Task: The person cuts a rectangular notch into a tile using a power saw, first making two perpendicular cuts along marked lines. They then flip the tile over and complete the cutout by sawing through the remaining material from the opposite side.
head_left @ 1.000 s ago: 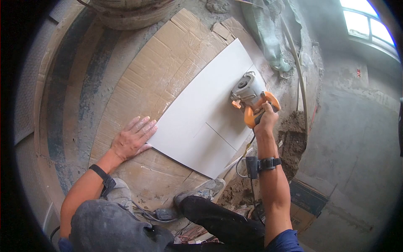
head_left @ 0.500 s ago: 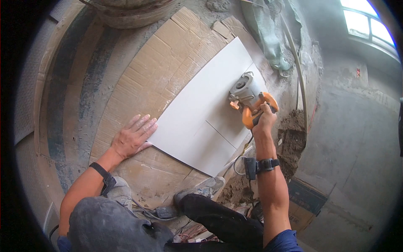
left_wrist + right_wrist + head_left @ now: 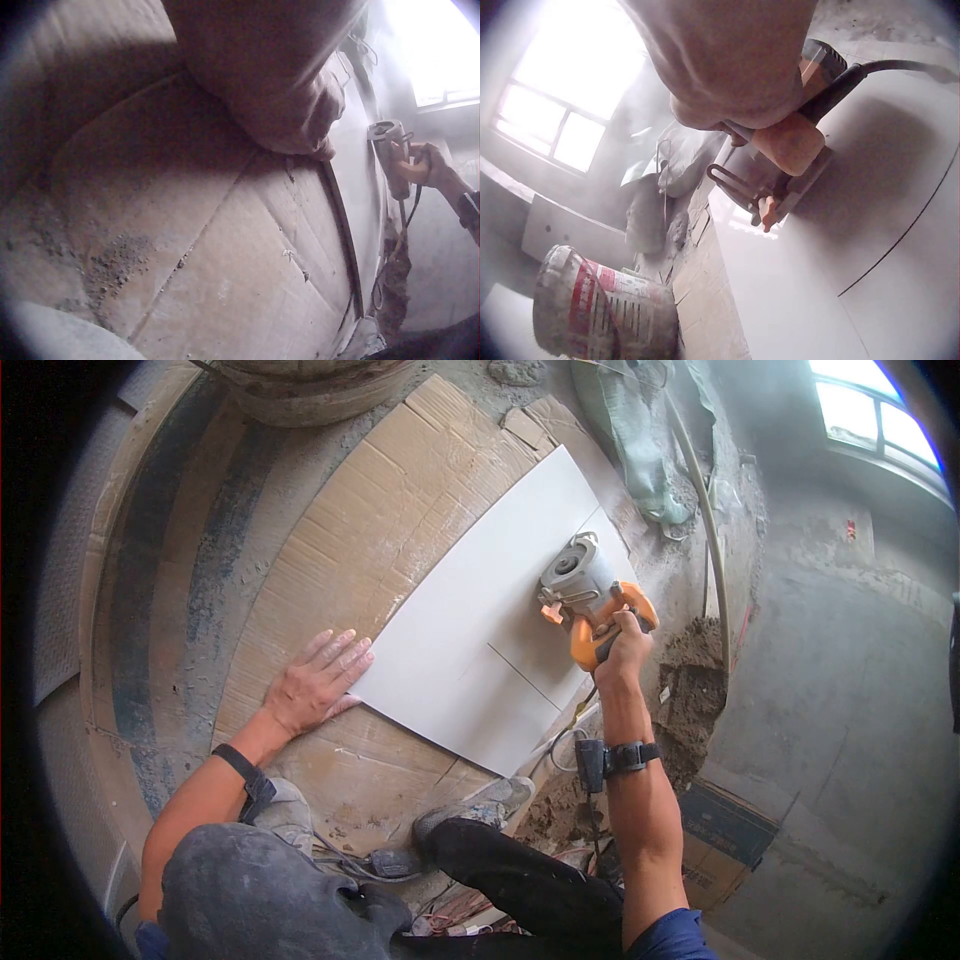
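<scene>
A large pale tile (image 3: 450,630) lies on flattened cardboard (image 3: 370,510). My right hand (image 3: 627,647) grips the orange handle of a grey tile cutter (image 3: 580,572), whose body sits on the tile towards its right side. Straight dark lines mark the surface: a cut line (image 3: 525,676) on the near side of the tool and a shorter one behind it. The blade is hidden under the housing. With fingers extended, my left hand (image 3: 315,685) rests at the tile's left corner, fingertips on its edge and thumb on the cardboard side.
A power cord (image 3: 568,745) trails from the cutter past my shoe (image 3: 475,810). Beyond the tile's right edge are a heap of sand (image 3: 692,690) and a long pipe (image 3: 705,510). A bucket (image 3: 622,307) stands past the far cardboard, and a greenish sack (image 3: 635,450) lies nearby.
The cutter has slid a little left and towards me over the tile, carried by my right hand. My left hand keeps its place at the corner.
</scene>
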`<state>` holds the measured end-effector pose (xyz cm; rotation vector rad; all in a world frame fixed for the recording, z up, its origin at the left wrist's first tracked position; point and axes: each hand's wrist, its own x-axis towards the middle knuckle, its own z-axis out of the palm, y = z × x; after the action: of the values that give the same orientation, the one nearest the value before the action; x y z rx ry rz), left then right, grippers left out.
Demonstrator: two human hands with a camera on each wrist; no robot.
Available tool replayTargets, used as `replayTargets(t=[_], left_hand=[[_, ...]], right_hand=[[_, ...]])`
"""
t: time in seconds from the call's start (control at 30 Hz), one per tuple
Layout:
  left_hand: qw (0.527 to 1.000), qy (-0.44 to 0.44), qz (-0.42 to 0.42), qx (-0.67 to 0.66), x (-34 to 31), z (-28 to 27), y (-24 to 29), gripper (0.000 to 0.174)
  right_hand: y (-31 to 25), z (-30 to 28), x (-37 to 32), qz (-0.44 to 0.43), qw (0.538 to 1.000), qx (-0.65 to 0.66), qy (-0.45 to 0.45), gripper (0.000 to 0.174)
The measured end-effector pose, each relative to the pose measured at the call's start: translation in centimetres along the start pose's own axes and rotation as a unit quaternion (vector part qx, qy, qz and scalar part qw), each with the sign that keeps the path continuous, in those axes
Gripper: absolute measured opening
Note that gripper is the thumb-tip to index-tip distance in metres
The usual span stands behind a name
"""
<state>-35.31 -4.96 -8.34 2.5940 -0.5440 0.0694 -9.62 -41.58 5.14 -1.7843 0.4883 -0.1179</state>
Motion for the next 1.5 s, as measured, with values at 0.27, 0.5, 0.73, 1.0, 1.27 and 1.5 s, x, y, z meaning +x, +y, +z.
replayTargets(t=[0.27, 0.5, 0.73, 1.0, 1.27, 1.5], left_hand=[[1.000, 0.000, 0.000, -0.003, 0.1, 0.1, 0.0, 0.068], [1.000, 0.011, 0.005, -0.006, 0.1, 0.4, -0.2, 0.069], [1.000, 0.006, 0.005, -0.002, 0.2, 0.0, -0.1, 0.069], [1.000, -0.001, -0.001, 0.004, 0.3, 0.1, -0.1, 0.068], [1.000, -0.004, 0.005, 0.010, 0.4, 0.1, -0.1, 0.069], [1.000, 0.001, -0.006, 0.000, 0.6, -0.2, 0.1, 0.070]], right_hand=[[-0.9, 0.4, -1.3, -0.002, 1.000, -0.015, -0.006, 0.023], [-0.5, -0.1, -1.0, 0.009, 1.000, -0.023, -0.002, 0.025], [-0.3, -0.3, -0.9, 0.010, 1.000, -0.017, -0.024, 0.027], [0.4, -0.8, -0.9, 0.012, 1.000, -0.018, 0.002, 0.031], [-0.3, -0.4, -1.9, 0.018, 1.000, -0.018, -0.004, 0.032], [0.1, -0.7, -1.7, 0.021, 0.999, -0.018, -0.025, 0.032]])
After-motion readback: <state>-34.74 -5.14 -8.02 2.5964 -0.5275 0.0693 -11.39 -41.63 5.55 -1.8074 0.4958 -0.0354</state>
